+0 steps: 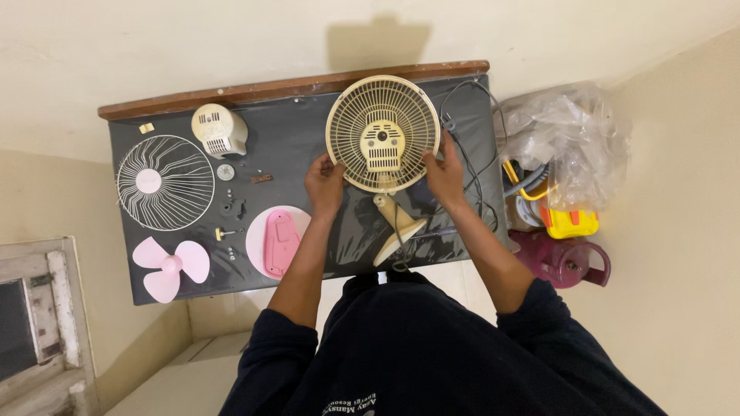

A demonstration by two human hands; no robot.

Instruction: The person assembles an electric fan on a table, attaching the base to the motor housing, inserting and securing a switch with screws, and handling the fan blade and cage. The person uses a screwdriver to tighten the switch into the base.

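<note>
Left hand is closed on the left rim of the fan guard; right hand is closed on the right rim. The cream round guard is held between the 2 hands, face up, over the back middle of the table, which is covered by a dark sheet. A cream stand is seen just below the guard, near the front edge, between the 2 forearms. A dark cable is looped at the right of the guard, just beside the right hand.

Left of the hands, well apart from the guard, the following are laid out: a wire grille, a cream motor housing, a pink blade with 3 lobes, a pink base part on a pale round plate, and small screws and fittings scattered between them. Nothing is seen between the hands and the guard.

Off the table at the right, a clear plastic bag, a yellow container and a maroon jug are noted on the floor.
</note>
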